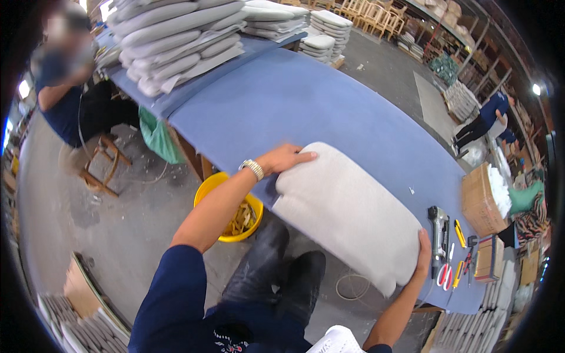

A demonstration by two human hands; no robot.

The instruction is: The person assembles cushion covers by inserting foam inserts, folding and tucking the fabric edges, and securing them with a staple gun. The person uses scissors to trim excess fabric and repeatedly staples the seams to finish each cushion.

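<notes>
A light grey upholstered seat cushion (352,209) lies across the near edge of the blue-covered table (265,100), its near side reaching past the edge. My left hand (287,159), with a metal watch on the wrist, grips the cushion's far left corner, thumb on top and fingers mostly hidden. At the opposite end, my right hand (422,253) clasps the right edge; its fingers are partly hidden. Beside that hand, on the table, lie a staple gun (438,238), red-handled scissors (445,275) and yellow utility knives (459,233).
Tall stacks of grey cushions (176,41) stand at the far left. A yellow bucket (206,187) with scraps sits on the floor by the table. Cardboard boxes (481,203) are at the right. One person (65,112) sits at left; another (487,117) stands far right.
</notes>
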